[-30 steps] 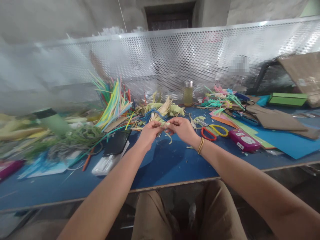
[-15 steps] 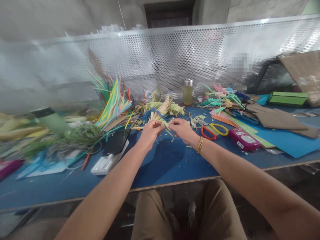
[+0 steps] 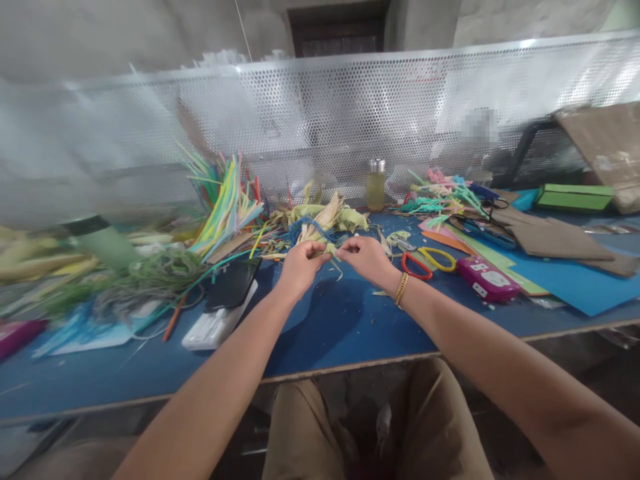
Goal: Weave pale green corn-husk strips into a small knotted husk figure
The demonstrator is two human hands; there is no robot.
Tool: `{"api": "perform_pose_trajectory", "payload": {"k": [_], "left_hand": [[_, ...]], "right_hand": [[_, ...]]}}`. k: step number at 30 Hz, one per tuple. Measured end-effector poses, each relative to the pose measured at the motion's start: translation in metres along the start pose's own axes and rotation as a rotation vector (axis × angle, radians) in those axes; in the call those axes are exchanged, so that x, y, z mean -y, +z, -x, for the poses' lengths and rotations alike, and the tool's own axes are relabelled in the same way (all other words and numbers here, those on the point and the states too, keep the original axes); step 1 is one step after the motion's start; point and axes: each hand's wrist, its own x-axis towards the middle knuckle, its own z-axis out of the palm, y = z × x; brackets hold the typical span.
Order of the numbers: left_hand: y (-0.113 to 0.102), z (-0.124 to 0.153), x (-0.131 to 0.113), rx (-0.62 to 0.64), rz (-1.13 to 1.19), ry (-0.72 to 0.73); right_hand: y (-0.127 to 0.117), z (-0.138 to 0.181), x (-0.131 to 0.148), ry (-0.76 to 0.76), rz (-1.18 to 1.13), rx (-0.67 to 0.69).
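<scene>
Over the blue table (image 3: 345, 333), both hands meet at a small pale green strip (image 3: 331, 249) that looks like corn husk. My left hand (image 3: 302, 268) pinches it from the left between thumb and fingers. From the right, the fingertips of my right hand (image 3: 369, 260) pinch the strip's other side, close to the left fingertips. A thin end dangles below. Just behind lies a pile of dried corn husks (image 3: 327, 217), with blue cord (image 3: 303, 227) among them. Scissors (image 3: 417, 265) with red and yellow handle loops rest right of my right hand.
A black phone (image 3: 230, 285) on a white box (image 3: 215, 327) lies left. Beyond stand colourful pipe cleaners (image 3: 225, 207); a green tumbler (image 3: 103, 243) leans farther left. Right are a magenta case (image 3: 487, 278), coloured paper (image 3: 580, 287) and cardboard (image 3: 560, 237). A bottle (image 3: 376, 187) stands by the perforated metal panel (image 3: 340, 120).
The fingers have shifted slightly around the strip, and its dangling end now looks shorter and less visible. Both hands stay at nearly the same spot; the things on the table have not moved.
</scene>
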Motion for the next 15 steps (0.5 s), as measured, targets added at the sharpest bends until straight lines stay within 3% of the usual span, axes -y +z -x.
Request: {"api": "perform_pose_trajectory", "payload": {"k": [4,7,12,15], "left_hand": [[0.001,0.001,-0.002,0.037,0.016,-0.023],[0.002,0.005,-0.006,0.101,-0.002,-0.028],[0.000,0.008,-0.013,0.151,-0.077,-0.012],[-0.002,0.007,-0.012,0.160,-0.111,0.001]], "right_hand": [[-0.005,0.001,0.005,-0.071,0.151,-0.057],[-0.005,0.002,0.004,-0.073,0.129,-0.070],[0.001,0.000,0.000,-0.016,-0.145,-0.048],[0.002,0.000,0.001,0.026,-0.343,0.044]]}}
